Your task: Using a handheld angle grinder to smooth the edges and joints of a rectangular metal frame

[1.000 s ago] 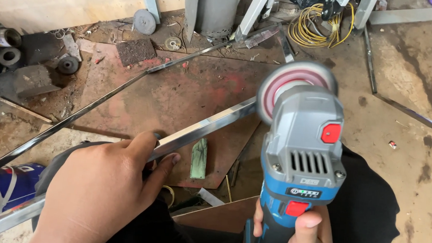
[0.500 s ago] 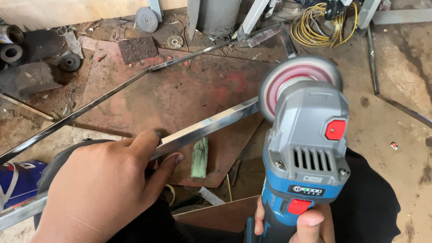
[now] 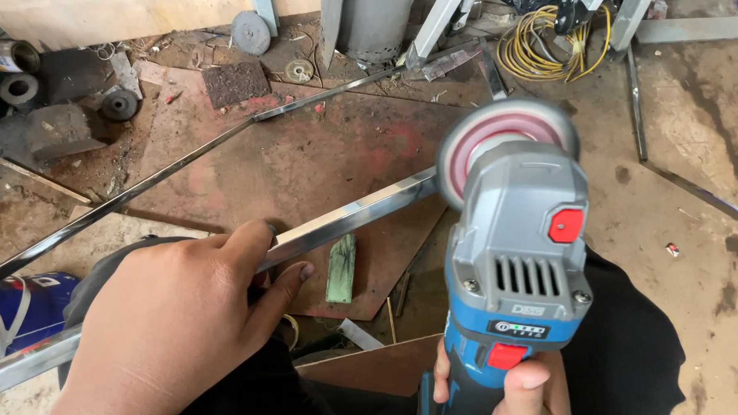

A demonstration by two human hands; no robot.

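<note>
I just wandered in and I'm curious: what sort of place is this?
Most likely a small metalworking workshop. The right hand holds an angle grinder at a shiny metal bar that the left hand steadies, over a rusty steel plate amid spare grinding discs.

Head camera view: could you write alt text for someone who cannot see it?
A person's right hand holds a blue and grey angle grinder, its disc at the end of a shiny square metal bar that the left hand grips. Below lie a rusty steel plate, scrap metal and a yellow cable coil.
</note>
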